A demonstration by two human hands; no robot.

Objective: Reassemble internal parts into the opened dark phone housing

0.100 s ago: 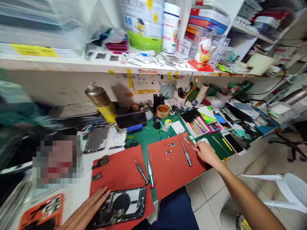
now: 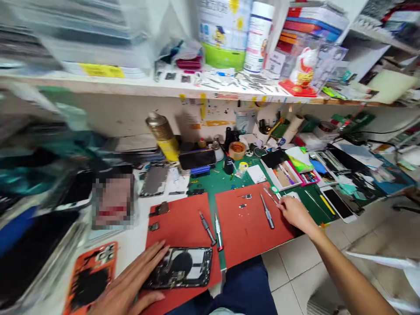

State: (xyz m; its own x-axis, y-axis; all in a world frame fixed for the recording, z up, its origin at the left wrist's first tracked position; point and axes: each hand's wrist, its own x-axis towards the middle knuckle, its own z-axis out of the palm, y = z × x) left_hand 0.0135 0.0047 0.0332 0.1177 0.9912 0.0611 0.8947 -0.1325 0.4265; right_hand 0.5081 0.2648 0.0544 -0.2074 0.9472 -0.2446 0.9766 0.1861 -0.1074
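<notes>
An opened phone [image 2: 200, 267], its inner parts showing, lies on the left red mat [image 2: 187, 232]. My left hand [image 2: 138, 275] rests at its left end, fingers stretched along the upper side and thumb apart below. At the right mat's [image 2: 229, 236] right edge, my right hand [image 2: 297, 214] is closed, fingertips pinched at the near end of slim metal tweezers [image 2: 270, 195]. A grey screwdriver [image 2: 267, 215] lies just left of that hand. Two more screwdrivers, a dark one [image 2: 207, 228] and a silver one [image 2: 218, 232], lie near the gap between the mats.
Small parts [image 2: 243, 205] dot the right mat; dark modules [image 2: 160, 209] sit on the left one. An orange phone back [image 2: 93, 275] lies at left. Behind are a spray can [image 2: 162, 135], tape roll [image 2: 236, 150] and tool tray [image 2: 282, 175]. A shelf [image 2: 131, 87] overhangs the bench.
The view has swung left, so the scene sits further right. My left thumb now shows below the phone's end. My right hand stays at the tweezers.
</notes>
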